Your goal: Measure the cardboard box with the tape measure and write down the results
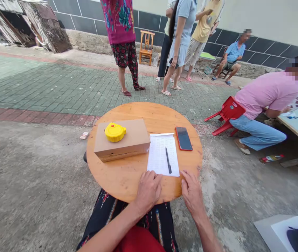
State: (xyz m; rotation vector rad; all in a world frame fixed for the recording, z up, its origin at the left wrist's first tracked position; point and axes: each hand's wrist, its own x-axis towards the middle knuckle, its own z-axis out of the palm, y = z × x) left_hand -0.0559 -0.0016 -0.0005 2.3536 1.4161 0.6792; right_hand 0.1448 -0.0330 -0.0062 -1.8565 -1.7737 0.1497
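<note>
While several people stand or sit across the brick-paved yard point(59, 84), a round wooden table point(122, 180) stands close against the seated person's lap. On its left half lies a brown cardboard box point(135, 131), which looks shut. Just beside the box, near the middle, are white printed sheets point(159, 154), spread flat and facing up.

Below the sheets, the left hand point(149, 185) rests with loosely curled fingers at their lower left corner, perhaps touching the paper, and no held thing shows. The right hand point(191, 190), relaxed and free of any object, lies at the table's near edge, just beside the lower right corner.

A red-cased smartphone point(184, 138) lies right of the sheets, its screen dark. On top of the box sits a round yellow case with a red button point(114, 133), possibly a tape measure. Smallest, a black pen point(168, 160) lies slantwise on the sheets.

Everything appears laid out, with the pen not taken up; the print is too small to tell whether anything is filled in or left blank.
</note>
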